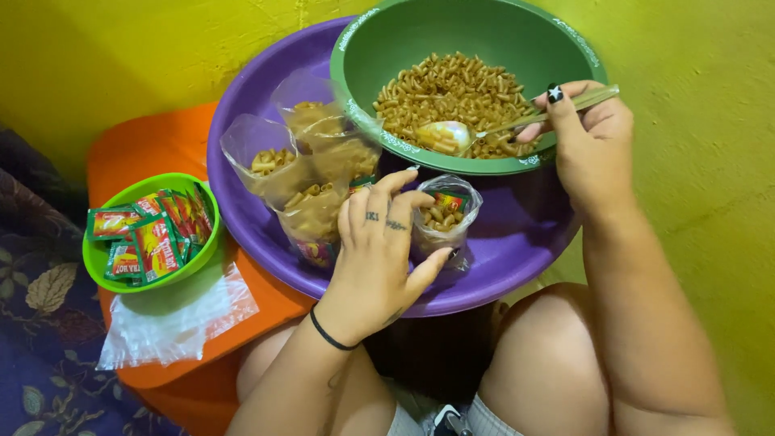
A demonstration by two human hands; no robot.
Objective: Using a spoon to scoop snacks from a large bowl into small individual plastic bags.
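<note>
My left hand (378,254) grips a small clear plastic bag (443,216) that holds macaroni pieces and a red-green sachet; the bag stands upright inside the big purple basin (250,218). My right hand (588,133) holds a clear plastic spoon (452,136) whose bowl lies on the heap of brown macaroni snacks (452,95) in the green bowl (484,32). That green bowl rests tilted in the purple basin. Three filled open bags (303,165) lean together in the basin, left of my left hand.
A small lime-green bowl (105,278) of red and green seasoning sachets (153,234) sits on an orange stool (137,149), with a stack of empty clear bags (173,319) beneath it. A yellow floor surrounds everything; patterned fabric (32,323) lies at left. My knees are below the basin.
</note>
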